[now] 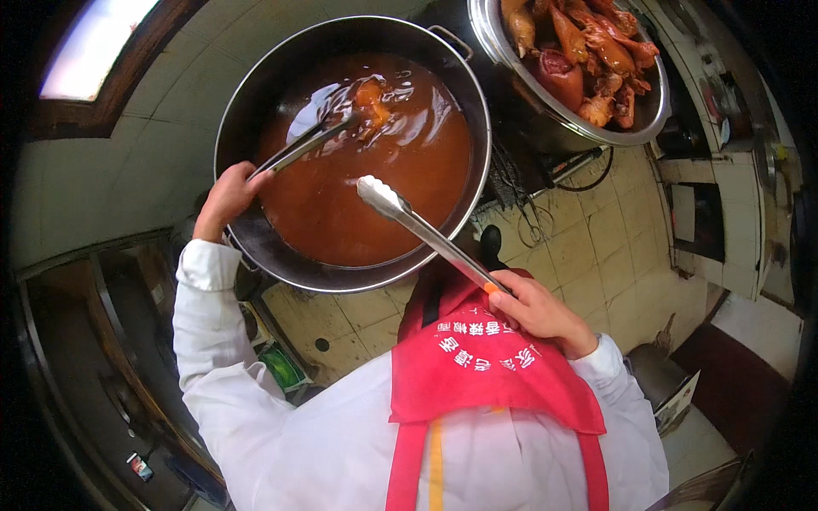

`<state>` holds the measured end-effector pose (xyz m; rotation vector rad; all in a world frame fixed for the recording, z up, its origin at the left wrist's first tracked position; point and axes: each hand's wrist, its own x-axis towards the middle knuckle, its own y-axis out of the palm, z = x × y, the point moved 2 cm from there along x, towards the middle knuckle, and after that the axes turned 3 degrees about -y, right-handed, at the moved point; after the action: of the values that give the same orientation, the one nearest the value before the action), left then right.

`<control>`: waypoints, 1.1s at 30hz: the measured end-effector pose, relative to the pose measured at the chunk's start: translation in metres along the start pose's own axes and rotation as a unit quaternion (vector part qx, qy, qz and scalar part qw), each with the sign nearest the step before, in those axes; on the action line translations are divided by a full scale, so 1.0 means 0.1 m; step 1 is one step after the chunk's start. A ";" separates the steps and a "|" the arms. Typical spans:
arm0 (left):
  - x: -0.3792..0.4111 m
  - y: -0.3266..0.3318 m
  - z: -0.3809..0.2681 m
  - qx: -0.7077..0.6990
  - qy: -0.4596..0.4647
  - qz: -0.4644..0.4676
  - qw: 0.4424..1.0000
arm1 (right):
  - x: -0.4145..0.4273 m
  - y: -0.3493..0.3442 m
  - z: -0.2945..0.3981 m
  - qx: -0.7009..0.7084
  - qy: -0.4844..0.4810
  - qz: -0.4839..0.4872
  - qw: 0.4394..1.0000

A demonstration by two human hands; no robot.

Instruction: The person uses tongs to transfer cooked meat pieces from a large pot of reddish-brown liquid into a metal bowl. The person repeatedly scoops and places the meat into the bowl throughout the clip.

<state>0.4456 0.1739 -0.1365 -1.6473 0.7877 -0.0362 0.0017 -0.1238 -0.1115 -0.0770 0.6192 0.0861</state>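
Before me stands a large metal pot [354, 285] of brown broth [358, 217]. At the pot's left rim, my left hand [230, 191] grips metal tongs [300, 149] that slant into the liquid. Their far tips reach an orange-brown piece of food [370, 102], partly sunk in the broth; whether they pinch it I cannot tell. My right hand [540, 306], close to my red apron [486, 377], holds a second pair of metal tongs [441, 243] with an orange mark near the grip. The scalloped head of this pair is over the broth with nothing visible in it.
A steel pot [607, 135] heaped with braised meat pieces [601, 51] stands at the upper right. Below it are a dark hose [585, 187] and wire tools [533, 223]. Tiled floor [575, 236] shows beyond my right arm. Dark shelving [96, 364] stands at the left.
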 end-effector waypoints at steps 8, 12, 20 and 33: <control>0.19 0.51 -0.04 -0.295 -0.134 0.127 0.937 | -0.01 0.00 -0.06 0.025 -0.031 -0.004 0.999; 0.08 0.46 -0.17 -0.275 -0.111 0.082 0.951 | -0.05 -0.01 -0.06 -0.007 -0.068 -0.018 0.998; -0.19 0.43 -1.20 0.147 0.003 -0.079 0.986 | -0.03 0.00 -0.08 0.015 -0.062 -0.011 0.998; 0.08 0.79 -1.58 0.194 0.165 -0.155 0.955 | -0.13 -0.01 -0.11 0.050 -0.024 -0.001 0.998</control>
<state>0.3455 0.0326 -0.1692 -1.3856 0.7069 -0.6634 -0.0149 -0.1266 -0.1126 0.0210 0.5751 0.0550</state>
